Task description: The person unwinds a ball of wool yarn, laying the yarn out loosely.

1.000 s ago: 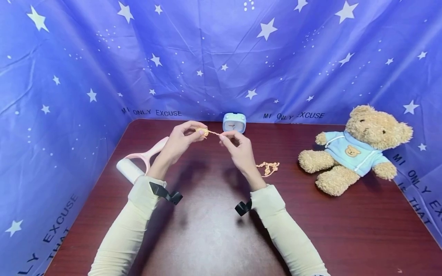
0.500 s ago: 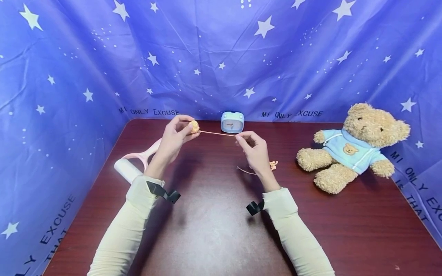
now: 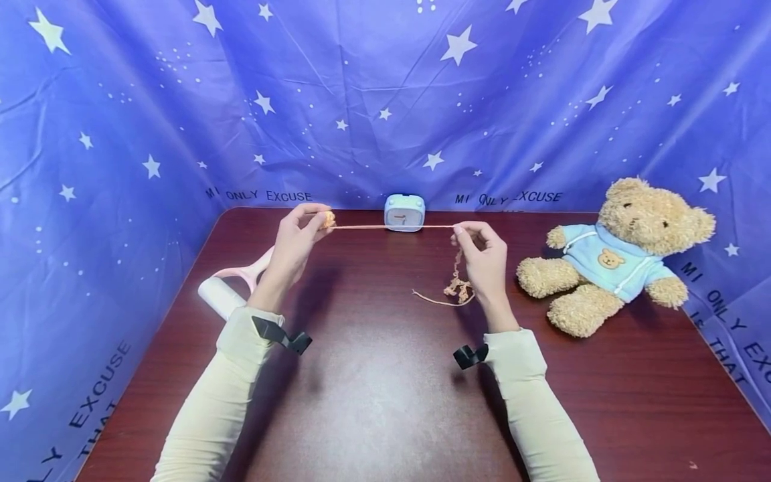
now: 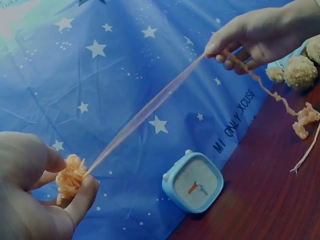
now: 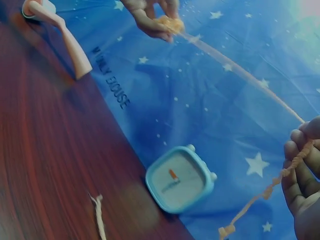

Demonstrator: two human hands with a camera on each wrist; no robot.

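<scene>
My left hand [image 3: 294, 239] pinches a small wound ball of peach-orange yarn [image 4: 71, 179] between thumb and fingers. From it a strand of yarn [image 3: 385, 227] runs straight and taut across to my right hand [image 3: 488, 260], which pinches it between thumb and forefinger. Below the right fingers hangs a crinkled, knotted length of yarn [image 4: 274, 93]. It leads down to a loose tangle [image 3: 458, 289] on the table, with one thin tail pointing left. In the right wrist view the hanging yarn [image 5: 269, 191] passes across the curled right fingers.
A light-blue clock [image 3: 404, 213] stands at the table's back edge, behind the strand. Left of the left forearm lies a lint roller [image 3: 221, 296] with a pink handle. A teddy bear [image 3: 614, 261] in a blue top sits on the right. Starry blue cloth [image 3: 361, 80] encloses the table.
My right hand has moved right, away from the left hand, drawing the strand between them much longer. The left hand has shifted slightly left with the ball. The knotted yarn now hangs from the right hand.
</scene>
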